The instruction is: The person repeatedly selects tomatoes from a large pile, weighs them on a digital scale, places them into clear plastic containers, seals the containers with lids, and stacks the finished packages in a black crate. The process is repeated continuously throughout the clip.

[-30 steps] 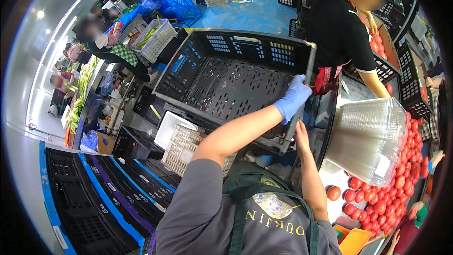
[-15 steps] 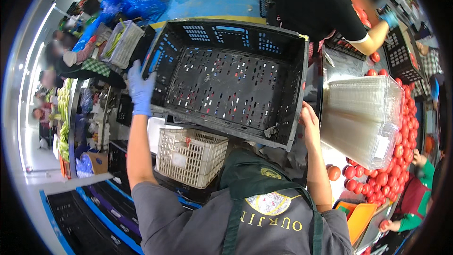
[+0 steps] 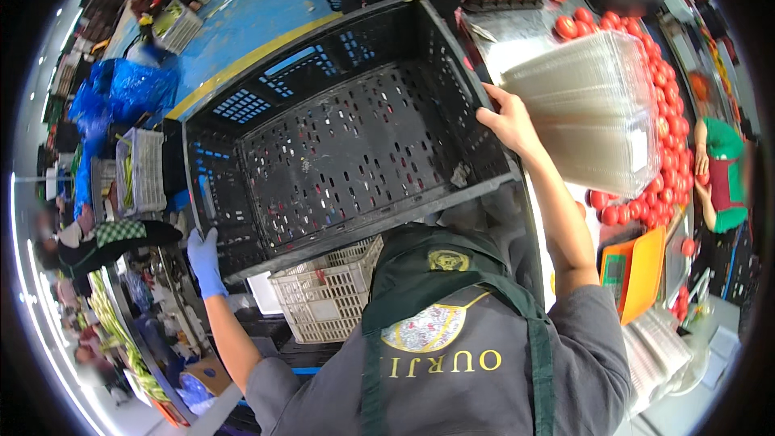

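Note:
I hold a large black slotted plastic crate (image 3: 375,230) in front of me, tilted in the view with its left end lower. My left hand (image 3: 207,262), in a blue glove, is closed on its near left corner. On the opposite side, my bare right hand (image 3: 507,119) grips the right wall, thumb and fingers at the rim. Inside, the crate's slotted floor shows, along with a small pale scrap (image 3: 460,174) in the near right corner. Below it stands a cream plastic basket (image 3: 327,307), partly hidden by the crate.
Right of the crate, a metal table holds stacked clear plastic trays (image 3: 585,109) and many tomatoes (image 3: 668,137). An orange bin (image 3: 643,274) sits nearer. A person in green sleeves (image 3: 724,145) handles tomatoes at far right. Blue bags (image 3: 141,89) lie on the floor at far left.
The view has turned, and the crate now slants down to the left. My left hand appears lower, at the near corner; my right hand appears higher along the right wall.

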{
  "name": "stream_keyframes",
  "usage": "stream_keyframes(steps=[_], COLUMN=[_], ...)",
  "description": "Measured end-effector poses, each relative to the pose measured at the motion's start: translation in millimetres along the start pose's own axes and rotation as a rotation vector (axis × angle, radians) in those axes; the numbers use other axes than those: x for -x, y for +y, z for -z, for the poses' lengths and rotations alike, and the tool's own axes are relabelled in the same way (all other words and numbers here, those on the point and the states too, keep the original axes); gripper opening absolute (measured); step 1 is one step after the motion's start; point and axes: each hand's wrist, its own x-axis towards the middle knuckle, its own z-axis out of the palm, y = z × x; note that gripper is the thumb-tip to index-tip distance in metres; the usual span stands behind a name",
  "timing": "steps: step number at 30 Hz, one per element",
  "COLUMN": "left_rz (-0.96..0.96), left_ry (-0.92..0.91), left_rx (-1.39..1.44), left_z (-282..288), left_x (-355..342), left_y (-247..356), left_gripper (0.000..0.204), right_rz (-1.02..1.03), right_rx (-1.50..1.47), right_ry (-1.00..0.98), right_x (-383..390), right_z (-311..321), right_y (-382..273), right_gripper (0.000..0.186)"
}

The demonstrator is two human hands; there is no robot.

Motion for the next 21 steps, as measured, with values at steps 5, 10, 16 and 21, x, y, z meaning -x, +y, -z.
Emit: stream_keyframes(steps=[5,10,16,21], left_rz=[0.101,0.007,0.091,0.189], left_ry=[0.097,0.085,0.112,0.042], left_rx=[-0.191,0.033,-0.016,-0.107], left_z=[-22.9,-12.8,-8.7,-9.1], left_x=[-2.3,-4.6,-7.6,12.9], left_y=[-9.9,-38.3,-66.2,-42.7], left_gripper=[0.059,0.052,0.055,0.063], right_rz=[-0.022,-0.046,-0.129,-0.140], right_rx=[-0.263,-0.238,-0.331,-0.397], right_ry=[-0.001,0.002,0.013,-0.039], right_x=[-4.6,0.4,30.6,17.4], right_z=[-17.1,-28.1,-35.2,-31.0], right_y=[41.6,32.6,22.6,25.7], right_gripper=[0.058,0.058,0.057,0.056])
